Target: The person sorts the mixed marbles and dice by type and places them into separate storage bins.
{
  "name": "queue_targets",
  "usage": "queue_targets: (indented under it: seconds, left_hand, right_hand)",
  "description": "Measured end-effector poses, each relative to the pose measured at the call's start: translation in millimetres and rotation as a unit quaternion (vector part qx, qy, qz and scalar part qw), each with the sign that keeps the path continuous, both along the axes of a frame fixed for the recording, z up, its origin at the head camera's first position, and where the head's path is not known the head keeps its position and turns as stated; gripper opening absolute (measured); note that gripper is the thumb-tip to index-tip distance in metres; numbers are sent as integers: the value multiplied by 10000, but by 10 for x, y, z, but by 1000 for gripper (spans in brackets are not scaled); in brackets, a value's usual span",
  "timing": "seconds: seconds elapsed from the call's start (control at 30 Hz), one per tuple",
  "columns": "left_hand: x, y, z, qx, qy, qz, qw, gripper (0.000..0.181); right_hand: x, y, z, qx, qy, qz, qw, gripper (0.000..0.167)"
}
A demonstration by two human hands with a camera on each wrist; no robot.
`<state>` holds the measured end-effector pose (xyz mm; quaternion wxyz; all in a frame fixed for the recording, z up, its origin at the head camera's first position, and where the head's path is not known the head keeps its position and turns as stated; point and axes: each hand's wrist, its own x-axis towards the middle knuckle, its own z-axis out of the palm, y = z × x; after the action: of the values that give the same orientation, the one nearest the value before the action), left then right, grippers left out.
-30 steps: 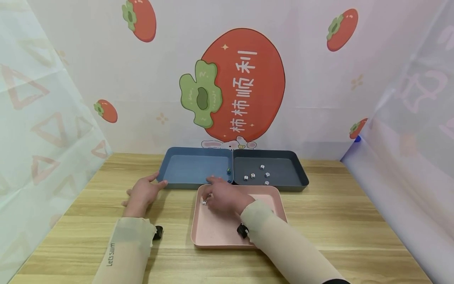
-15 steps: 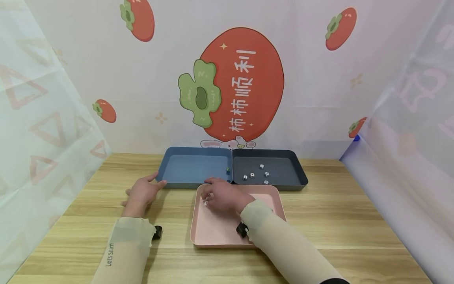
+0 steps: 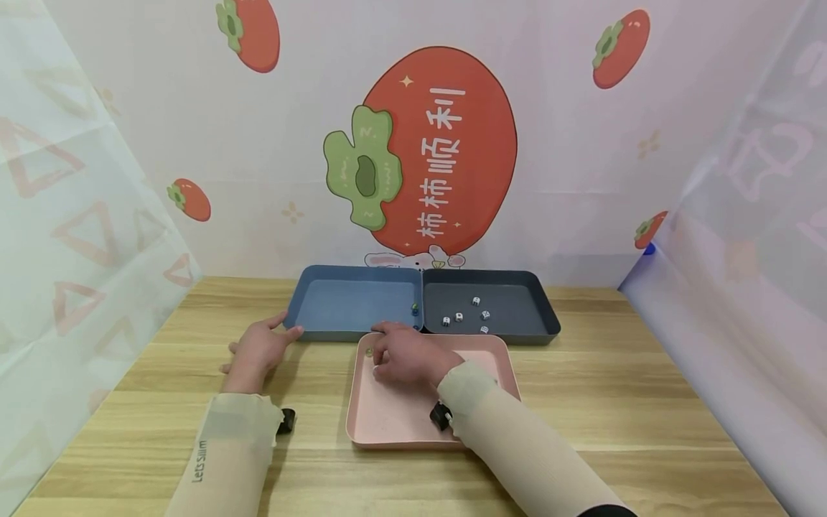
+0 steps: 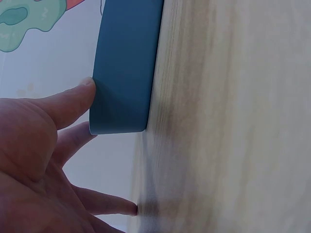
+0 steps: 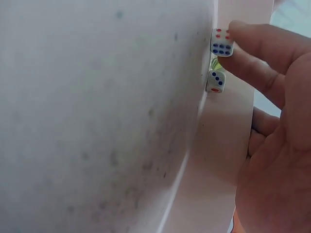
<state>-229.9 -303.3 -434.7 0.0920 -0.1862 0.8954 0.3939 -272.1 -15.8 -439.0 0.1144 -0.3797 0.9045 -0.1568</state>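
Observation:
My right hand (image 3: pixel 410 353) is over the far left part of the pink tray (image 3: pixel 381 436). Its thumb and forefinger pinch a white die (image 5: pixel 222 42) with red and blue pips. Another die (image 5: pixel 216 81) lies by the tray wall, with a yellow-green marble (image 5: pixel 216 64) partly hidden between the two. In the head view this marble (image 3: pixel 370 352) shows near the tray's left corner. With fingers spread, my left hand (image 3: pixel 260 350) touches the near left corner of the blue tray (image 3: pixel 355 334); its thumb rests on the rim (image 4: pixel 95 90).
Behind the pink tray, the blue tray stands side by side with a dark grey tray (image 3: pixel 517 330). Several white dice (image 3: pixel 476 301) lie in the grey one. Small blue-green marbles (image 3: pixel 415 310) sit at the blue tray's right end. A printed backdrop (image 3: pixel 555 230) rises behind.
My right fingers have drawn together around the die, which shifted slightly toward me. The marble at the pink tray's corner is now easier to see. My left hand has stayed at the blue tray.

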Motion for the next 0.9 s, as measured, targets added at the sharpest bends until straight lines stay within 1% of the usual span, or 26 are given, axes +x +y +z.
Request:
queue_targets:
  seconds: [0.2, 0.47, 0.53, 0.6, 0.67, 0.7, 0.73, 0.77, 0.8, 0.83, 0.9]
  left_hand:
    - [-3, 2, 12, 16, -5, -8, 10000, 78]
    - [3, 9, 28, 5, -10, -23, 10000, 78]
    - [3, 7, 29, 2, -11, -18, 10000, 78]
    - [3, 7, 31, -2, -18, -12, 10000, 78]
    - [1, 6, 29, 4, -24, 6, 10000, 78]
    - [0, 6, 27, 12, -24, 7, 10000, 78]
    - [-1, 5, 26, 16, -19, 1, 10000, 78]
    - [-2, 5, 24, 20, -15, -4, 10000, 78]
    - [-2, 4, 22, 22, -11, -3, 10000, 79]
    - [0, 3, 19, 27, -17, 11, 10000, 79]
    - [10, -3, 17, 12, -29, 17, 10000, 78]
  right_hand:
    - [-11, 7, -1, 37, 26, 44, 10000, 13]
    - [-7, 2, 6, 12, 59, 32, 10000, 8]
    - [-13, 1, 4, -65, 44, 54, 10000, 7]
    - [-25, 7, 4, -211, -67, 71, 9997, 6]
    - [-49, 31, 10, -571, -326, -15, 9978, 6]
    - [-66, 49, 26, -867, -499, -115, 9949, 5]
    - [-84, 75, 47, -1215, -714, -278, 9896, 5]
    - [-101, 106, 79, -1618, -890, -466, 9817, 5]
    - [-123, 141, 113, -2057, -1081, -651, 9704, 7]
    - [-146, 178, 147, -2468, -1266, -865, 9569, 10]
    - [-192, 255, 223, -3064, -1458, -1217, 9328, 14]
